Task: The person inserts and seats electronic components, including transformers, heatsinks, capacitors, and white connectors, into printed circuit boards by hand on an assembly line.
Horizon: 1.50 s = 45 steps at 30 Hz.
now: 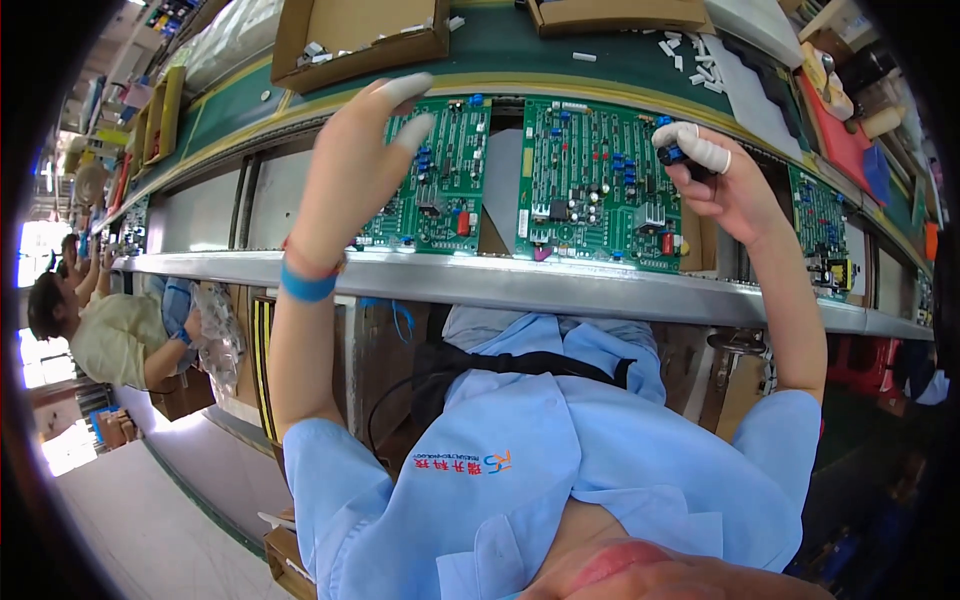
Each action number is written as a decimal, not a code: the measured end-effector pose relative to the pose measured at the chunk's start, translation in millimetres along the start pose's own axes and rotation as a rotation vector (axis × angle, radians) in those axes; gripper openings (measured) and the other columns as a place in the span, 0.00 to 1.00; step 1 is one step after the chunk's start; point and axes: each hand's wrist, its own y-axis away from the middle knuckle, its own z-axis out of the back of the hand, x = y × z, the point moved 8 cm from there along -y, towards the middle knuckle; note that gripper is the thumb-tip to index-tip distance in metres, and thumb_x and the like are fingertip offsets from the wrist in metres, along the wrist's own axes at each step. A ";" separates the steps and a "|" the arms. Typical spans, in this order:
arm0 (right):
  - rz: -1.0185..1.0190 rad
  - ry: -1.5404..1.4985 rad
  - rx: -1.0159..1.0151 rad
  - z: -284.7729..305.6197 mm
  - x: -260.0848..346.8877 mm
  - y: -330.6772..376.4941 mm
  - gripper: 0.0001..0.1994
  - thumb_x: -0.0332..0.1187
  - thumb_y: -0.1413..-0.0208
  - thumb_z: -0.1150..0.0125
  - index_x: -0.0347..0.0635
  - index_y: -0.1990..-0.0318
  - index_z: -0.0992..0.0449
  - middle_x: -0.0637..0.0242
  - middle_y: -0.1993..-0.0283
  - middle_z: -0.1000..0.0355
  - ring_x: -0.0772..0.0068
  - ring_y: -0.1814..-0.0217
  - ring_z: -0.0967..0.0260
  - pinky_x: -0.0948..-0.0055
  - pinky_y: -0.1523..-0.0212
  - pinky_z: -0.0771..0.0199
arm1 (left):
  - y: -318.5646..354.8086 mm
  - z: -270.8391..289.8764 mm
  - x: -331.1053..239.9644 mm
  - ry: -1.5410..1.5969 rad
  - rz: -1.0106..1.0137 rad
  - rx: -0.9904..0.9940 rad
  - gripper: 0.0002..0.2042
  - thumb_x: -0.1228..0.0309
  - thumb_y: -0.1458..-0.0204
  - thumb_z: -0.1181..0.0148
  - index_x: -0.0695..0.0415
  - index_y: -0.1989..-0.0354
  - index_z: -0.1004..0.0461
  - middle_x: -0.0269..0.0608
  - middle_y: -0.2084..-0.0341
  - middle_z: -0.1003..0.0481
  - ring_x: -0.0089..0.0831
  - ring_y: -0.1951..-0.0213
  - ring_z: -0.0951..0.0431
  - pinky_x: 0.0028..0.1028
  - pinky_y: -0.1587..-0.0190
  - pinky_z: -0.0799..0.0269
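Note:
My left hand (350, 170) hangs above the left green circuit board (465, 150), its fingers stretched out and apart with nothing in them. White covers sit on two of its fingertips, and a blue band circles the wrist. At the right edge of the middle circuit board (606, 190), my right hand (735, 190) is closed on a small black and blue electronic component (671, 154). White covers wrap fingers on this hand too. Both boards carry blue, red and black parts and lie across the conveyor rails.
A silver metal rail (560, 280) runs along the near side. Beyond the boards stand a cardboard box (375, 65) and another carton (620, 16), with loose white parts (705, 72) nearby. A further circuit board (822, 225) lies right. At far left another person (125, 335) works.

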 end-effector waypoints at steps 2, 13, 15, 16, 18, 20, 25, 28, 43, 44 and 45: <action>0.005 -0.030 0.014 0.8 -3.7 -1.9 0.12 0.38 0.40 0.47 0.41 0.55 0.26 0.73 0.74 0.35 0.89 0.82 0.52 0.89 0.86 0.55 | -23.8 -22.6 7.7 -0.075 -0.024 0.017 0.18 0.73 0.51 0.41 0.57 0.50 0.29 0.45 0.61 0.24 0.37 0.59 0.24 0.29 0.53 0.31; 0.037 -0.097 0.105 8.1 -8.8 -0.2 0.11 0.38 0.41 0.46 0.40 0.58 0.26 0.71 0.75 0.34 0.90 0.82 0.50 0.90 0.85 0.53 | -128.6 -92.7 41.0 -0.958 -0.356 -0.131 0.10 0.74 0.59 0.43 0.56 0.66 0.23 0.40 0.64 0.26 0.36 0.55 0.25 0.45 0.42 0.44; 0.037 -0.071 0.121 11.6 -11.5 2.5 0.11 0.38 0.41 0.46 0.40 0.58 0.26 0.72 0.75 0.33 0.91 0.82 0.48 0.90 0.84 0.52 | -133.3 -88.3 42.5 -1.158 -0.342 -0.288 0.19 0.70 0.57 0.43 0.57 0.53 0.29 0.39 0.60 0.27 0.37 0.56 0.24 0.53 0.46 0.44; 0.041 -0.090 0.106 17.6 -10.1 2.4 0.11 0.38 0.41 0.46 0.40 0.58 0.26 0.72 0.75 0.33 0.91 0.82 0.48 0.90 0.84 0.52 | -139.8 -89.0 33.5 -1.151 -0.364 -0.278 0.19 0.70 0.57 0.43 0.57 0.53 0.29 0.39 0.60 0.27 0.37 0.56 0.24 0.53 0.46 0.44; 0.026 -0.076 0.067 20.8 -11.2 3.9 0.12 0.38 0.41 0.45 0.40 0.58 0.26 0.72 0.76 0.33 0.91 0.82 0.48 0.90 0.84 0.52 | -146.1 -78.2 75.3 -1.072 0.149 0.031 0.26 0.69 0.57 0.43 0.57 0.45 0.36 0.44 0.62 0.24 0.41 0.62 0.21 0.54 0.50 0.41; 0.018 -0.074 0.070 13.8 -7.8 4.3 0.12 0.39 0.42 0.44 0.40 0.59 0.26 0.72 0.76 0.33 0.91 0.82 0.48 0.90 0.85 0.53 | -148.1 -65.8 95.7 -0.941 0.084 0.030 0.27 0.70 0.56 0.44 0.58 0.43 0.37 0.49 0.68 0.23 0.45 0.67 0.20 0.52 0.57 0.32; 0.011 0.005 0.082 10.8 -10.7 8.6 0.12 0.39 0.43 0.42 0.40 0.59 0.25 0.71 0.76 0.32 0.92 0.83 0.46 0.90 0.86 0.54 | -157.2 -27.7 121.8 -0.862 0.163 -0.132 0.26 0.67 0.53 0.47 0.55 0.41 0.39 0.52 0.72 0.22 0.51 0.69 0.22 0.44 0.68 0.26; 0.015 0.012 0.080 11.0 -11.1 10.1 0.12 0.39 0.43 0.42 0.40 0.59 0.25 0.71 0.76 0.32 0.92 0.83 0.46 0.90 0.85 0.53 | -154.8 -34.2 141.1 -0.909 0.246 -0.010 0.23 0.70 0.52 0.49 0.57 0.45 0.36 0.51 0.67 0.23 0.48 0.65 0.22 0.42 0.66 0.26; -0.048 0.025 0.038 11.3 -16.4 4.4 0.11 0.37 0.43 0.42 0.41 0.59 0.25 0.72 0.75 0.32 0.91 0.82 0.44 0.90 0.84 0.50 | -176.8 -152.6 222.9 -0.380 0.428 0.203 0.31 0.46 0.47 0.53 0.51 0.38 0.40 0.54 0.40 0.40 0.52 0.40 0.39 0.50 0.41 0.44; -0.030 0.022 0.048 12.5 -16.3 6.3 0.11 0.37 0.44 0.42 0.40 0.59 0.25 0.72 0.75 0.32 0.91 0.81 0.44 0.90 0.84 0.50 | -175.1 -157.5 201.5 -0.381 0.332 0.212 0.31 0.46 0.47 0.53 0.51 0.38 0.39 0.52 0.40 0.39 0.51 0.40 0.38 0.49 0.41 0.43; -0.014 0.018 0.061 12.8 -17.2 6.2 0.11 0.37 0.44 0.42 0.40 0.59 0.25 0.71 0.75 0.32 0.91 0.81 0.44 0.90 0.84 0.49 | -167.8 -162.5 173.8 -0.384 0.322 0.324 0.30 0.45 0.47 0.53 0.48 0.39 0.38 0.49 0.42 0.36 0.49 0.41 0.37 0.49 0.41 0.42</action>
